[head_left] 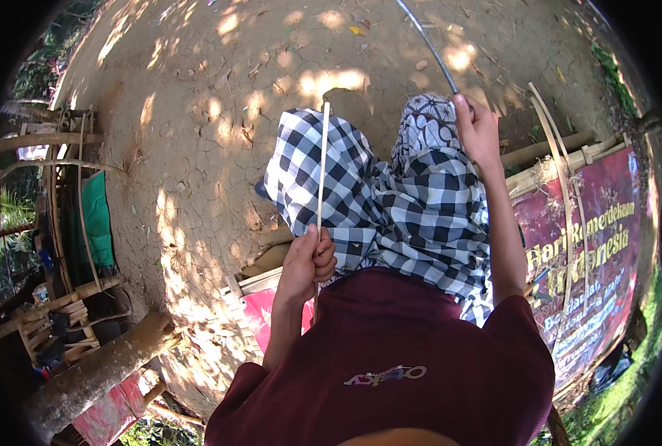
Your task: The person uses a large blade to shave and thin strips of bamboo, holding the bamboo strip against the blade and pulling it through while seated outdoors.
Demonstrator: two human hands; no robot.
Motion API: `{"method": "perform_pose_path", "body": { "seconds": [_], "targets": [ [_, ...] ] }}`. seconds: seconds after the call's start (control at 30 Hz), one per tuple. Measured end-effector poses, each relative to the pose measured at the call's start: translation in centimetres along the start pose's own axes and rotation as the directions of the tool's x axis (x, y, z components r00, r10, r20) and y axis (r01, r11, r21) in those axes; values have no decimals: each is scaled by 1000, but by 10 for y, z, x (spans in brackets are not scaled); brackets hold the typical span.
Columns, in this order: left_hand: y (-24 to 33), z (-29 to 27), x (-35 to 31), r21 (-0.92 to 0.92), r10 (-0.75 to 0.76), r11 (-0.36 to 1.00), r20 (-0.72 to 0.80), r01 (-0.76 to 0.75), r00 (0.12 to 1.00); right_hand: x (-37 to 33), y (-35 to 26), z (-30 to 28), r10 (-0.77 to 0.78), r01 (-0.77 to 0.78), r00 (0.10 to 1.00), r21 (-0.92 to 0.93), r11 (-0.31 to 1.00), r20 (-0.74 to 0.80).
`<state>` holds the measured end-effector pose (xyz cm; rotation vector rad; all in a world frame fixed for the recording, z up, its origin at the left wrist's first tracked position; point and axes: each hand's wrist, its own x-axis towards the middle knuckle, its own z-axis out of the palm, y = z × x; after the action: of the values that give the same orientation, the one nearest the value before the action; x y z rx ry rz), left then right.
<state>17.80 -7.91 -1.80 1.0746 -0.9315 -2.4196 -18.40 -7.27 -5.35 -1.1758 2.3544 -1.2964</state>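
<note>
Cream strip in left hand, grey rod in right hand, each grip closed

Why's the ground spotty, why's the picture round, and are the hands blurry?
Head view: bright sun patches spot the shaded ground; head view: the fisheye lens makes a circle, black around; head view: left hand and right hand look fairly sharp.

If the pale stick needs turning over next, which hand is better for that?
Probably the left hand, because it is closed around the pale stick. The right hand is farther forward and busy gripping a long thin grey tool.
</note>
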Motion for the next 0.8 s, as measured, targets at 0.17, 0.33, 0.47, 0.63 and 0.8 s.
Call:
{"method": "perform_pose_path", "body": {
  "seconds": [0.17,0.33,0.47,0.63,0.8],
  "targets": [
    [0,5,28,19,123,992,145,-127,982,-47,-37,10,-291,288,945,42,957,150],
    [10,18,31,10,81,996,152,-84,985,-81,-76,21,-637,634,749,81,769,182],
    [2,16,31,49,101,993,162,-111,982,-92,-95,24,-735,752,633,36,659,244],
    [-2,34,24,139,174,975,9,-173,985,-88,-95,25,-763,794,591,-21,608,260],
    [-3,34,18,310,245,929,-111,-201,963,-53,-62,15,-629,679,730,-178,713,267]
  ]
}}
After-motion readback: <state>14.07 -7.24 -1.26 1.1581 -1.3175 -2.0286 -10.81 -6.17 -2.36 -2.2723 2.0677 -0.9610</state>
